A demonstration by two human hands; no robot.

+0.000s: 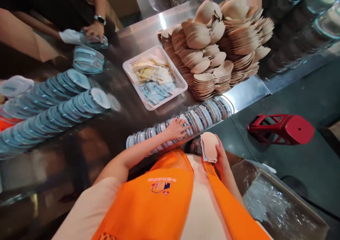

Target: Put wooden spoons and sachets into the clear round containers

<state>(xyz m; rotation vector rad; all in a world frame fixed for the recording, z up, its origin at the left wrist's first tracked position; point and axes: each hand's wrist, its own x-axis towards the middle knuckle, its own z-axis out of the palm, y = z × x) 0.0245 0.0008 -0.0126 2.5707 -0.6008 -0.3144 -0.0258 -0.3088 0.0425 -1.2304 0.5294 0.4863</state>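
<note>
A row of round, clear-lidded containers (204, 114) lies along the near edge of the steel table. My left hand (176, 128) rests on the middle of this row with its fingers spread. Off the table edge, close to my body, my right hand (222, 156) grips a beige, peanut-shaped piece (209, 145). Something white and bluish, like a flat packet, shows along the left side and bottom of that piece. Stacks of similar beige, cupped pieces (198, 36) stand beyond the row. A white basket (151, 107) holds yellow and blue sachets (156, 91).
Long rows of round containers (99, 100) lie at left. Across the table a co-worker's hands (95, 31), one gloved, touch a container. Clear tubs (326, 22) are stacked at upper right. A red stool (299, 129) and an open carton with clear plastic (276, 197) are at right.
</note>
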